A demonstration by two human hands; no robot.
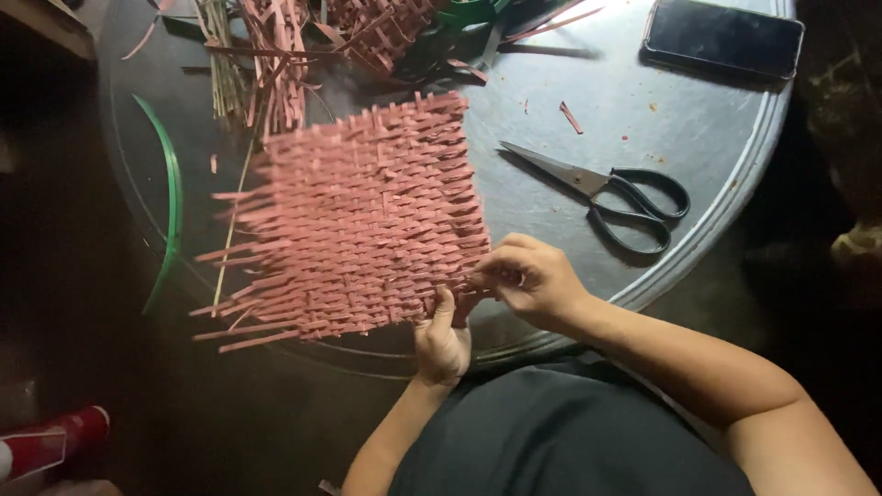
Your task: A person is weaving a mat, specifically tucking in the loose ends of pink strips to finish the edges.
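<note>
A square mat woven from reddish-pink strips lies on a round metal tray table, with loose strip ends sticking out on its left side. My left hand grips the mat's near right corner from below, thumb pressed on the weave. My right hand pinches strip ends at that same corner, fingers closed on them. Both hands touch the mat's near edge.
Black-handled scissors lie to the right of the mat. A dark phone rests at the far right. Loose pink strips and another woven piece sit at the back. A green strip curves along the left.
</note>
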